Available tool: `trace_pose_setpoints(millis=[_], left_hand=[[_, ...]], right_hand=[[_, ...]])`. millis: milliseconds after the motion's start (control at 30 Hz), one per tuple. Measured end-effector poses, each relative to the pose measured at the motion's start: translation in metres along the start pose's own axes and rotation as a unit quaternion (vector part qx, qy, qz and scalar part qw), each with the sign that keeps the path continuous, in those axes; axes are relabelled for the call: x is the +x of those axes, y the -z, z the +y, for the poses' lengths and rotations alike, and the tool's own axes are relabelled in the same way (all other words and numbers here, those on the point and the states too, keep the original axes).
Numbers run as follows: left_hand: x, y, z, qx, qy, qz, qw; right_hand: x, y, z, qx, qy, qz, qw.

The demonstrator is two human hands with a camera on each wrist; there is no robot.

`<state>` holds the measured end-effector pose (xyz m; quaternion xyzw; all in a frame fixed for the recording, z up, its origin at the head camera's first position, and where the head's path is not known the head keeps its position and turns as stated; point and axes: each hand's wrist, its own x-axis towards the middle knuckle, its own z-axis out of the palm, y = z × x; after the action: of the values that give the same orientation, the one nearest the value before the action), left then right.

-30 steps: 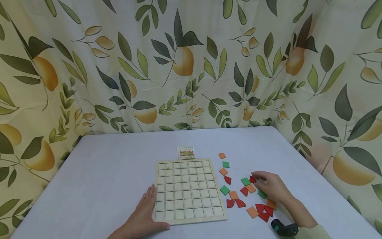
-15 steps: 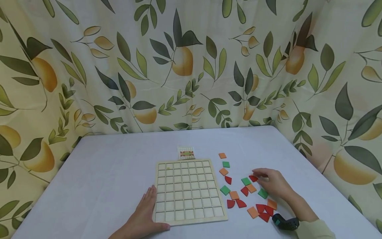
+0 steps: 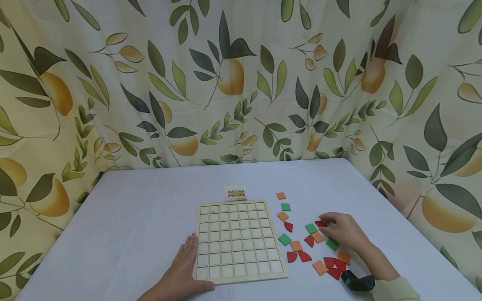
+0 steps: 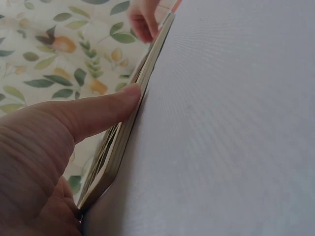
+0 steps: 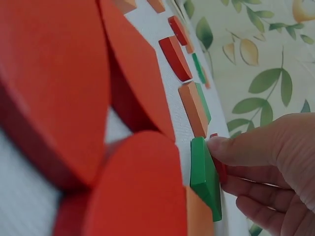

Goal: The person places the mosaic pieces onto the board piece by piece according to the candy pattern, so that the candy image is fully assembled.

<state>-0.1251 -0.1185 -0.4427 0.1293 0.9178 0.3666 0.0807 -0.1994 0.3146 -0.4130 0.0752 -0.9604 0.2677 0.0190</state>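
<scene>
In the head view, a wooden grid board (image 3: 237,244) lies flat. My left hand (image 3: 181,265) rests at its near left corner, with straight fingers along the left side and the thumb against the front edge. The left wrist view shows that thumb touching the board's edge (image 4: 130,123). My right hand (image 3: 344,230) is over the scattered tiles to the right, pinching a red quarter-circle tile (image 3: 320,223) between thumb and fingers. In the right wrist view, the red tile (image 5: 219,167) is partly hidden behind a green square tile (image 5: 204,172), beside the thumb.
A small pattern card (image 3: 235,193) stands behind the board. Several orange, green and red tiles lie right of it, including an orange square tile (image 3: 320,267) and a red tile (image 3: 305,256). A black device (image 3: 357,281) is at the right wrist. A patterned curtain (image 3: 241,83) hangs behind.
The right hand shifts only slightly among the tiles; the green tile beneath it shows more fully half a second ago, then is partly covered again. The left hand and board stay put.
</scene>
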Motion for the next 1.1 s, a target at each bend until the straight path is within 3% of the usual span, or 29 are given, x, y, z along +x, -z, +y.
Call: trace_pose_setpoints(millis=[333, 533, 1100], left_hand=[[-0.001, 0.001, 0.002, -0.002, -0.001, 0.001, 1.0], [-0.001, 0.001, 0.0, 0.004, -0.005, 0.006, 1.0], [-0.001, 0.001, 0.001, -0.001, 0.007, 0.003, 1.0]], right_hand=[[0.002, 0.0, -0.004, -0.004, -0.001, 0.013, 0.9999], [0.005, -0.004, -0.019, 0.009, -0.008, 0.004, 0.9999], [0.019, -0.03, -0.059, 0.032, 0.022, -0.001, 0.9992]])
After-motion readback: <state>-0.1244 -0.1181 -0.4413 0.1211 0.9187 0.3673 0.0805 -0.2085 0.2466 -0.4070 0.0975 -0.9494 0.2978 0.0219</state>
